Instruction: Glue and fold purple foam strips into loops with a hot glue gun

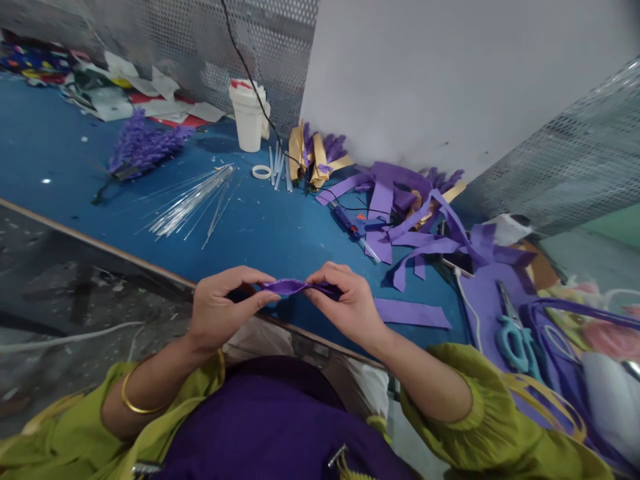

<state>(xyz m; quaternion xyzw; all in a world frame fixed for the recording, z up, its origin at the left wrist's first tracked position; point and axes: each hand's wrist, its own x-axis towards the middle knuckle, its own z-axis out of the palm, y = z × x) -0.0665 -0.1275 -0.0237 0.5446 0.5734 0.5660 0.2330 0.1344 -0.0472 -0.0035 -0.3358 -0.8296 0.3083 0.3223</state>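
Between my two hands, near the table's front edge, stretches a narrow twisted purple strip (289, 287). My left hand (227, 303) pinches its left end between thumb and fingers. The right part of the strip is pinched by my right hand (345, 297), and some of it passes behind those fingers. Just right of my right hand a flat purple strip (415, 313) lies on the blue table (280, 233). A blue glue gun (346, 222) lies farther back, beside a heap of purple strips (393, 193).
Thin clear wires (195, 200) and a lavender bunch (145, 147) lie at the left. A white cup (247, 117) stands at the back near wrapped small bunches (315, 160). Teal-handled scissors (519, 343) rest at the right. A black cable (245, 60) hangs down from above.
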